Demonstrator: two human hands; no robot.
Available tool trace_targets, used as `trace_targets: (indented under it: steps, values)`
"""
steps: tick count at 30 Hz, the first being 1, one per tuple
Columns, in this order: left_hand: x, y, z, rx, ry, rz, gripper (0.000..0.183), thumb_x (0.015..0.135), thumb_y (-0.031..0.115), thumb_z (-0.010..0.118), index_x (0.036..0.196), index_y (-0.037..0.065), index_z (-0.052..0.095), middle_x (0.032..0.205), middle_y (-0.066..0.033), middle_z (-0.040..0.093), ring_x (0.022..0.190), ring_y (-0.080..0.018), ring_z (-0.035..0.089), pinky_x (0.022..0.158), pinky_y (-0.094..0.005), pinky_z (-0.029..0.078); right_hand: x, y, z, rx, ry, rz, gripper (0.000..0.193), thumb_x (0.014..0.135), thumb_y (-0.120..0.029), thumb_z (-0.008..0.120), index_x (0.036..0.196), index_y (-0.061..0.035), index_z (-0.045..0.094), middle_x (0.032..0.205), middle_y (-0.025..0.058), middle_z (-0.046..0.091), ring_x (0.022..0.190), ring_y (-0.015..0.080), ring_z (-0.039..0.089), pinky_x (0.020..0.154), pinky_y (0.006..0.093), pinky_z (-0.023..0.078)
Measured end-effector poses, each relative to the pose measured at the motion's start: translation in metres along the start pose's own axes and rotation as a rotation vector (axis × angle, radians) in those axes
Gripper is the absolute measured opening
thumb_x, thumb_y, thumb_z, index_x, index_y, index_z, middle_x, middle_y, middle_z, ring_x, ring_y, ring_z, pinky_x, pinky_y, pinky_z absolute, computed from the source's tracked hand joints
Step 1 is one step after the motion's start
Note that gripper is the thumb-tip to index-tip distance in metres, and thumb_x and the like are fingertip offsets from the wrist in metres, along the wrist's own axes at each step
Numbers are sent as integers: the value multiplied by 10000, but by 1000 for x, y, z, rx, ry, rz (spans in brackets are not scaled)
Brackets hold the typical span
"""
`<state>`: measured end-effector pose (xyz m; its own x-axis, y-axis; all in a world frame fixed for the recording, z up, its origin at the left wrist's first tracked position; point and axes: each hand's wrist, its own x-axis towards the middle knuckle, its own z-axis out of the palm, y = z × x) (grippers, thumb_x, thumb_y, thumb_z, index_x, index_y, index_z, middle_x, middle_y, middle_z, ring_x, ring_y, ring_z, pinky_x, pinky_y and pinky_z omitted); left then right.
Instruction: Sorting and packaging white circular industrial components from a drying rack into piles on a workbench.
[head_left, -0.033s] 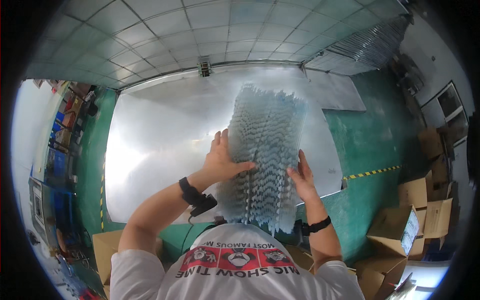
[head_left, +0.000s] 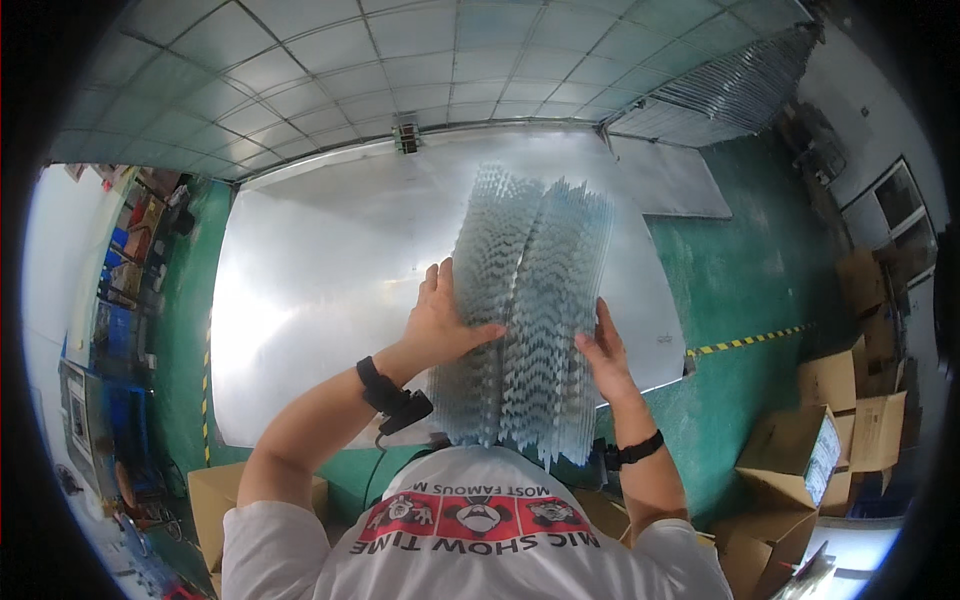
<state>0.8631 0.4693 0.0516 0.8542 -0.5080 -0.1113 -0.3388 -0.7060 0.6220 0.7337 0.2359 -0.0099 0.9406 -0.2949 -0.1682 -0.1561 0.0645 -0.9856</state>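
Observation:
A thick bundle of translucent blue-grey strips with jagged, wavy edges lies on the shiny metal tabletop, its near end by my shirt. A narrow gap runs lengthwise through its far half, splitting it into two leaning parts. My left hand grips its left side, fingers along the edge and thumb laid over the top. On the right side my right hand holds the edge, thumb on top and fingers down the outside. Parts of the fingers are hidden by the bundle. Both wrists wear black straps; a cable hangs from the left one.
A wire-grid panel rises behind the table, with a ribbed metal stack at the far right. Open cardboard boxes stand on the green floor at right; another box is at near left. Shelves line the left wall.
The bundle has parted along its length, so a gap now shows between its left and right portions. Both hands stay in nearly the same places.

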Motion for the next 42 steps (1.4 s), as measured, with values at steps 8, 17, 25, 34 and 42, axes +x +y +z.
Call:
trace_targets:
  steps: [8, 17, 25, 34, 42]
  values:
    - [-1, -2, -2, -114, 48, 64, 1102, 614, 294, 804, 1334, -163, 105, 1318, -319, 294, 1249, -403, 344, 1036, -387, 334, 9, -3, 5, -332, -43, 88, 996, 743, -356, 712, 1421, 39, 98, 1455, 232, 206, 1361, 332, 191, 1088, 399, 224]
    - [-9, 24, 12, -41, -84, 25, 1116, 642, 335, 759, 1334, -187, 56, 1328, -360, 279, 1229, -432, 371, 1025, -367, 353, 1, -21, 8, -108, -79, -43, 877, 739, -225, 713, 1398, 49, 202, 1402, 210, 318, 1311, 296, 300, 1063, 369, 269]
    - [-9, 25, 1, -26, -102, 19, 1119, 639, 341, 762, 1334, -186, 61, 1317, -357, 294, 1222, -425, 383, 1024, -363, 357, -82, -15, -29, -343, -146, -229, 1104, 656, -290, 794, 1434, -1, 65, 1461, 246, 156, 1352, 343, 225, 1072, 430, 254]
    - [-1, 30, 21, 66, -55, 82, 1094, 659, 348, 751, 1327, -197, 77, 1322, -364, 285, 1219, -432, 385, 1018, -377, 359, -136, 45, -3, -915, -108, -530, 1281, 507, -201, 844, 1419, 22, -28, 1444, 284, 151, 1336, 432, 201, 1085, 466, 249]
    - [-2, 28, 21, -13, -54, 110, 1102, 664, 361, 757, 1323, -202, 75, 1324, -360, 289, 1223, -431, 381, 1011, -376, 364, -119, 75, -2, -214, 49, -382, 938, 675, -45, 680, 1405, 67, 101, 1291, 272, 424, 1154, 337, 504, 968, 347, 397]
